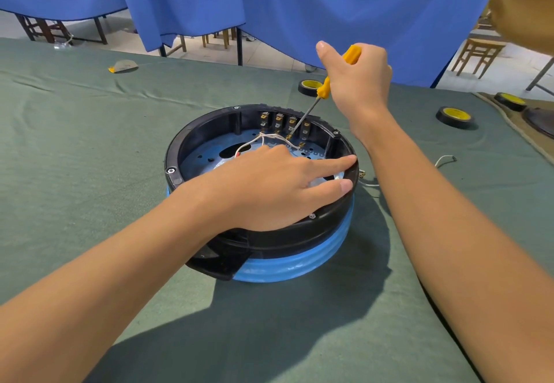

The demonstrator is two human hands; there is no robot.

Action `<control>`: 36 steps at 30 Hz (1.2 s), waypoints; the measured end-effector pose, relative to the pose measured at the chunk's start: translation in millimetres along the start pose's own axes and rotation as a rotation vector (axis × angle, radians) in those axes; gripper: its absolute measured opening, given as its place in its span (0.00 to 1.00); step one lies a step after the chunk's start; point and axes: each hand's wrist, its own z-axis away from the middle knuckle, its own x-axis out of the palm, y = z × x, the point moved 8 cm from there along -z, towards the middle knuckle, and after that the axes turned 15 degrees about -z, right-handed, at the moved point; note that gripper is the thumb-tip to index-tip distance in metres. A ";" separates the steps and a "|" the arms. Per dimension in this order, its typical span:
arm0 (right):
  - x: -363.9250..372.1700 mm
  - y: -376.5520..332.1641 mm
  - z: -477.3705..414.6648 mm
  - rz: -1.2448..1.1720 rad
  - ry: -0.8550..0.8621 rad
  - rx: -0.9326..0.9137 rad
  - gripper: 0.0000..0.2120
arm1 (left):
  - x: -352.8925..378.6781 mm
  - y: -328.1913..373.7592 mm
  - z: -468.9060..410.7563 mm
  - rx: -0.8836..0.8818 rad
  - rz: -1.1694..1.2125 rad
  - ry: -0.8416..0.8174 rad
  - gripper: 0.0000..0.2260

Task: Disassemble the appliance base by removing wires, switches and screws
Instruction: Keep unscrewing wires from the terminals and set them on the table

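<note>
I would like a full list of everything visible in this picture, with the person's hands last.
appliance base: one, black over blue, middle of the cloth
switches: four, brass-coloured, in a row on the base's far inner wall
wires: a few, white, inside the base
loose wire: one, white, on the cloth right of the base
screwdriver: one, yellow handle, tip down by the switches
tape rolls: three, black with yellow cores, beyond and right of the base
cloth: one, green, spread under the base
curtains: at least two, blue, in the background
left hand: one, lies across the base, fingers straight toward its right rim
right hand: one, grips the screwdriver handle
</note>
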 end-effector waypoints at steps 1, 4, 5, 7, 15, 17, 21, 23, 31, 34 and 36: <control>-0.1 0.8 -0.1 0.000 0.013 0.015 0.26 | 0.1 -0.2 0.0 0.000 -0.002 0.002 0.22; -2.5 1.9 2.3 0.014 0.062 0.042 0.25 | -0.3 -0.9 0.0 0.003 0.002 0.007 0.22; -3.3 2.0 3.8 0.012 0.058 0.040 0.24 | 0.0 -0.8 -0.1 0.005 0.001 0.007 0.22; -4.8 1.0 8.0 -0.020 -0.001 0.012 0.21 | -0.3 -0.7 0.1 0.004 0.000 0.007 0.22; -24.2 -12.0 33.8 0.023 -0.345 -0.049 0.21 | 0.6 1.2 1.2 0.015 -0.012 0.001 0.23; -22.8 -13.8 41.2 0.007 -0.459 -0.009 0.17 | 1.0 1.4 1.5 0.022 -0.009 0.006 0.23; -26.0 -13.2 44.4 0.036 -0.455 -0.016 0.11 | 1.7 1.4 1.1 0.025 0.004 0.014 0.22; -25.3 -13.3 44.3 0.072 -0.436 -0.041 0.11 | 0.7 0.6 0.2 0.019 0.013 0.022 0.22; -20.9 -13.7 30.5 0.129 -0.347 -0.030 0.16 | -2.4 -0.6 0.5 -0.010 -0.005 0.031 0.22; -20.6 -12.5 27.1 0.128 -0.331 -0.017 0.16 | -2.3 -0.3 -0.1 -0.007 -0.009 0.027 0.22; -20.8 -14.9 27.1 0.140 -0.333 -0.043 0.16 | -1.5 -0.9 0.0 -0.009 -0.006 0.023 0.22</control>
